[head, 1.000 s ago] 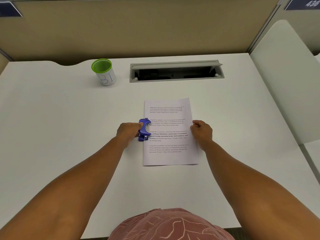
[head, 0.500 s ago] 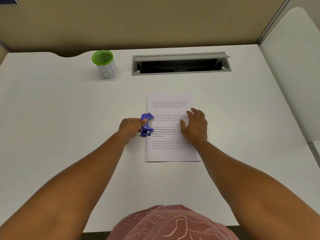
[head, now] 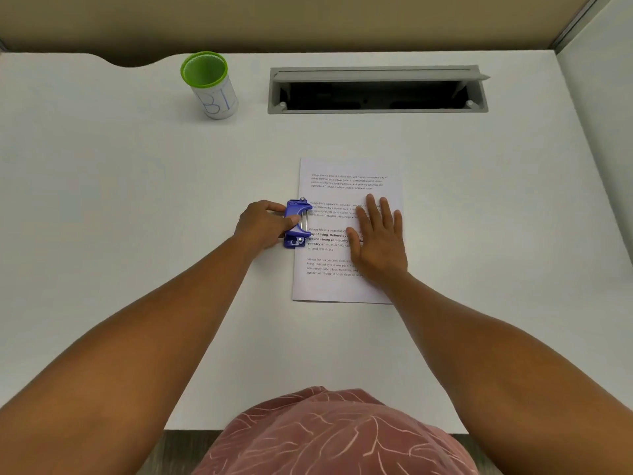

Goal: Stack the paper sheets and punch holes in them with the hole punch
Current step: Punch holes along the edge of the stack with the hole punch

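The blue plastic hole punch point(head: 296, 222) is gripped by the curled left hand point(head: 263, 223) (thumb on top). The printed white paper sheets point(head: 344, 231) are pressed flat under the right hand point(head: 378, 240), fingers straight and spread.

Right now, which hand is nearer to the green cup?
Left. The left hand grips the hole punch, below the green cup; the right hand lies flat on the paper, farther right.

Printed paper sheets point(head: 342, 286) flat on desk; blue hole punch point(head: 296, 223) straddling left edge.
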A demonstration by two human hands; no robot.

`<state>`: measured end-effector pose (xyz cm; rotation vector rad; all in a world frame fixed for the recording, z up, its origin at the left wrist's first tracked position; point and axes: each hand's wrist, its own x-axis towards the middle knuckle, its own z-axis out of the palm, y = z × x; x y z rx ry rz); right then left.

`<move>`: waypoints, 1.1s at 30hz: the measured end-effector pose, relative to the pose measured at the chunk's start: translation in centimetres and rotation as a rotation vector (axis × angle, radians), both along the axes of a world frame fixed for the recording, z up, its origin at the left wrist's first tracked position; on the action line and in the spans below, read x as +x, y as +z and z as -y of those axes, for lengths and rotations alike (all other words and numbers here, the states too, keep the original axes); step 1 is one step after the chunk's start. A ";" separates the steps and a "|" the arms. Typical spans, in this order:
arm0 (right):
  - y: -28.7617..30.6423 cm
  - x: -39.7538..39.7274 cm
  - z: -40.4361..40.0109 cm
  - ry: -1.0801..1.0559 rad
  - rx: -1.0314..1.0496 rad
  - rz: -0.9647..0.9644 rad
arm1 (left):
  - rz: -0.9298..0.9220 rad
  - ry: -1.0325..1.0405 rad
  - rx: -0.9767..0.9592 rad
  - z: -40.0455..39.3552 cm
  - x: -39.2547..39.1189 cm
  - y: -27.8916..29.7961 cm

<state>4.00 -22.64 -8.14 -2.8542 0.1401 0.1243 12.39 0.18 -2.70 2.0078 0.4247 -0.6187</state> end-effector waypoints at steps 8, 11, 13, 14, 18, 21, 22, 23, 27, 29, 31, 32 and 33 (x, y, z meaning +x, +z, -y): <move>-0.1 -0.2 -0.3 -0.006 -0.008 0.015 | -0.099 0.005 0.020 0.2 1.0 0.6; -0.1 -0.3 -0.3 -0.014 -0.007 0.018 | -0.158 0.019 0.019 0.5 1.8 0.5; -0.2 -0.6 -0.3 -0.015 -0.013 0.022 | -0.137 0.033 0.047 0.4 1.6 0.0; -0.2 -0.5 -0.3 -0.014 -0.016 0.022 | -0.119 0.047 0.056 0.2 1.5 -0.2; -0.3 -0.4 -0.3 -0.015 -0.018 0.026 | -0.092 0.040 0.058 -0.1 1.7 -0.7; -0.3 -0.5 -0.2 -0.016 -0.020 0.023 | -0.069 -0.008 0.104 0.1 1.7 -0.5; -0.3 -0.5 -0.2 -0.016 -0.019 0.022 | -0.067 -0.017 0.114 0.1 1.6 -0.4; -0.3 -0.5 -0.3 -0.016 -0.019 0.021 | -0.068 -0.026 0.123 0.1 1.7 -0.2; -0.2 -0.5 -0.4 -0.015 -0.017 0.016 | -0.083 -0.042 0.110 0.0 1.6 0.2; -0.2 -0.6 -0.3 -0.015 -0.019 0.021 | -0.089 -0.038 0.100 0.0 1.4 0.2; -0.1 -0.6 -0.3 -0.015 -0.023 0.024 | -0.091 -0.044 0.101 0.0 1.4 0.4; -0.2 -0.5 -0.3 -0.015 -0.023 0.026 | -0.093 -0.050 0.103 0.0 1.4 0.5; -0.2 -0.5 -0.3 -0.015 -0.023 0.027 | -0.094 -0.057 0.104 -0.1 1.4 0.6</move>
